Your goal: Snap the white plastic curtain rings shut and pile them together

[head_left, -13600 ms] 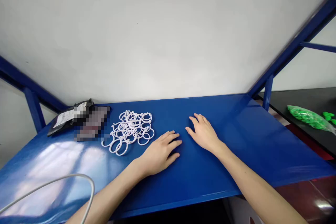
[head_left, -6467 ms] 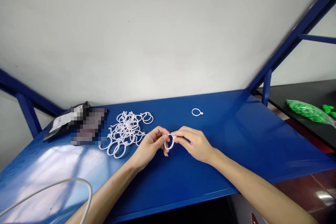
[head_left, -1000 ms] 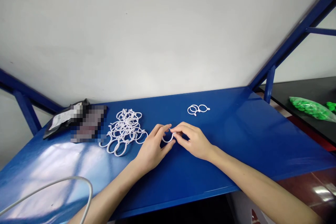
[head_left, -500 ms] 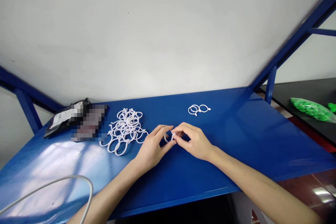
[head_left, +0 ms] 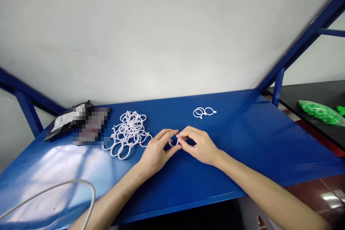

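Observation:
Between both hands, above the front middle of the blue table point(head_left: 231, 140), is a white curtain ring point(head_left: 173, 145). My left hand point(head_left: 156, 149) curls around its left side, thumb and fingers closed on it. From the right, my right hand point(head_left: 199, 143) pinches the ring where its small eyelet was seen; the fingertips mostly hide that spot. Left of my left hand lies a tangled pile of white curtain rings point(head_left: 129, 129), each with a small eyelet. Beyond my right hand, several overlapping white rings point(head_left: 205, 111) lie flat near the back of the table.
A black plastic mailing bag point(head_left: 67, 120) with a white label lies at the back left, beside a blurred-out flat item point(head_left: 93, 125). A white cable point(head_left: 72, 180) loops at the front left. Blue frame posts flank the table. A bag of green pieces point(head_left: 320, 113) lies on a black surface at right.
My right fingertips have closed a little further over the ring's eyelet, which shows less now. Both hands otherwise stay in place, and the piles are unchanged.

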Motion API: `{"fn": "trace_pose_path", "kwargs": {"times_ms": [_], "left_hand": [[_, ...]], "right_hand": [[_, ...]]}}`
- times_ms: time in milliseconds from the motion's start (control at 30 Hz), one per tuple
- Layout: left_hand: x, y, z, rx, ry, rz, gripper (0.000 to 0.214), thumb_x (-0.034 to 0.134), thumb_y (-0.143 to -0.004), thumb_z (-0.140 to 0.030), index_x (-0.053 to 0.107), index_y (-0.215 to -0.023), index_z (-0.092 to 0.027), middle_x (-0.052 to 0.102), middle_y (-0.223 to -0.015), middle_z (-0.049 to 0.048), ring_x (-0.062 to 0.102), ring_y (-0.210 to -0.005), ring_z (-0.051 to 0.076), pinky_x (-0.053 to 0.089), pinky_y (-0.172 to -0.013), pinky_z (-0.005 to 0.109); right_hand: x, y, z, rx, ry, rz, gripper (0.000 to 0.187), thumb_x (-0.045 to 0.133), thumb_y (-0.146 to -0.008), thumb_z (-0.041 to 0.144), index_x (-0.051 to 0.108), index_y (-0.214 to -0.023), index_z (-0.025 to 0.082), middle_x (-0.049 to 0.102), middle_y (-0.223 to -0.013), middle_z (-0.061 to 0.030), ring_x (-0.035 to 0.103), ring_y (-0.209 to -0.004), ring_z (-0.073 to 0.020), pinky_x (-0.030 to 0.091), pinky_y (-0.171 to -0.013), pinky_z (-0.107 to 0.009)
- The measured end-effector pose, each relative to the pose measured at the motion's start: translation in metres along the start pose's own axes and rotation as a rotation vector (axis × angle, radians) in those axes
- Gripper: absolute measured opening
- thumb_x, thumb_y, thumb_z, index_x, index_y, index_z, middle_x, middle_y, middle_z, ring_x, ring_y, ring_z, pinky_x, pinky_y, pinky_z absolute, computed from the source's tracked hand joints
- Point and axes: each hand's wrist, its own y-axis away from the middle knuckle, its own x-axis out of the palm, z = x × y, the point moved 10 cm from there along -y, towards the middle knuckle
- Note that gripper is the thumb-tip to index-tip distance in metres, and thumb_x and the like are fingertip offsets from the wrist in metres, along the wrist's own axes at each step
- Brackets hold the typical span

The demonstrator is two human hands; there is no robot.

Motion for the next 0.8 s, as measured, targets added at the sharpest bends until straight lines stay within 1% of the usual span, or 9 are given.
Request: {"fn": "trace_pose_path", "kwargs": {"times_ms": [133, 233, 300, 400, 433, 500, 600, 667, 800], "left_hand": [[-0.001, -0.001, 0.0, -0.011, 0.014, -0.011, 0.03, 0.067, -0.096, -0.034, 0.065, -0.123, -0.021, 0.073, -0.116, 0.0073, 0.073, -0.085, 0.016, 0.062, -0.078, 0.028], [-0.001, -0.002, 0.008, -0.107, 0.084, 0.008, 0.03, 0.069, -0.094, -0.036, 0.067, -0.121, -0.021, 0.074, -0.114, 0.0066, 0.071, -0.079, 0.015, 0.061, -0.077, 0.03], [0.006, -0.001, 0.017, -0.218, 0.219, 0.08, 0.032, 0.069, -0.094, -0.039, 0.066, -0.121, -0.022, 0.075, -0.107, 0.0055, 0.07, -0.077, 0.015, 0.06, -0.077, 0.031], [0.024, 0.002, 0.023, -0.359, 0.552, 0.209, 0.035, 0.062, -0.098, -0.042, 0.06, -0.125, -0.021, 0.075, -0.098, 0.0046, 0.073, -0.084, 0.018, 0.061, -0.081, 0.034], [0.028, 0.004, 0.023, -0.394, 0.652, 0.228, 0.034, 0.059, -0.099, -0.042, 0.057, -0.125, -0.021, 0.075, -0.097, 0.0048, 0.074, -0.085, 0.019, 0.061, -0.083, 0.035], [0.031, 0.005, 0.026, -0.45, 0.762, 0.209, 0.03, 0.054, -0.102, -0.045, 0.053, -0.119, -0.02, 0.075, -0.098, 0.0056, 0.075, -0.085, 0.019, 0.063, -0.083, 0.038], [0.03, 0.007, 0.03, -0.492, 0.717, 0.166, 0.028, 0.049, -0.103, -0.048, 0.051, -0.106, -0.02, 0.074, -0.09, 0.005, 0.076, -0.079, 0.019, 0.064, -0.078, 0.038], [0.028, 0.007, 0.031, -0.483, 0.634, 0.157, 0.028, 0.046, -0.104, -0.047, 0.052, -0.103, -0.02, 0.072, -0.08, 0.0027, 0.075, -0.071, 0.018, 0.064, -0.073, 0.036], [0.022, 0.008, 0.032, -0.439, 0.512, 0.086, 0.027, 0.042, -0.105, -0.043, 0.05, -0.118, -0.021, 0.067, -0.079, -0.0013, 0.07, -0.058, 0.015, 0.061, -0.058, 0.029]], "right_hand": [[0.001, 0.001, -0.002, 0.015, -0.007, -0.002, 0.009, 0.059, -0.098, 0.019, 0.065, -0.105, 0.023, 0.068, -0.097, -0.0045, 0.067, -0.08, -0.0155, 0.056, -0.075, -0.029], [0.0, 0.002, -0.004, 0.018, -0.014, -0.008, 0.014, 0.059, -0.099, 0.019, 0.065, -0.111, 0.023, 0.069, -0.1, -0.0049, 0.068, -0.082, -0.0156, 0.057, -0.077, -0.03], [-0.001, 0.002, -0.006, 0.026, -0.008, -0.014, 0.017, 0.058, -0.099, 0.018, 0.065, -0.114, 0.023, 0.069, -0.102, -0.005, 0.069, -0.083, -0.0156, 0.058, -0.078, -0.03], [-0.001, 0.002, -0.009, 0.055, 0.027, -0.01, 0.019, 0.059, -0.098, 0.018, 0.066, -0.115, 0.023, 0.068, -0.103, -0.0051, 0.068, -0.086, -0.0165, 0.057, -0.079, -0.031], [-0.001, 0.002, -0.011, 0.066, 0.04, -0.004, 0.018, 0.059, -0.098, 0.019, 0.066, -0.114, 0.023, 0.068, -0.102, -0.005, 0.068, -0.087, -0.0169, 0.057, -0.079, -0.032], [-0.001, 0.002, -0.012, 0.081, 0.059, 0.005, 0.015, 0.059, -0.099, 0.02, 0.067, -0.111, 0.023, 0.068, -0.1, -0.0051, 0.067, -0.087, -0.0173, 0.056, -0.078, -0.032], [0.001, 0.001, -0.013, 0.092, 0.058, 0.015, 0.01, 0.06, -0.099, 0.022, 0.068, -0.105, 0.022, 0.068, -0.099, -0.005, 0.067, -0.088, -0.0176, 0.055, -0.078, -0.032], [0.004, 0.001, -0.014, 0.115, 0.023, 0.026, 0.008, 0.061, -0.099, 0.023, 0.068, -0.104, 0.023, 0.07, -0.098, -0.0042, 0.068, -0.087, -0.0172, 0.056, -0.079, -0.031], [0.011, 0.004, -0.022, 0.206, -0.085, 0.009, 0.01, 0.062, -0.098, 0.025, 0.066, -0.107, 0.025, 0.074, -0.097, -0.0021, 0.072, -0.087, -0.0165, 0.058, -0.08, -0.03]]}}
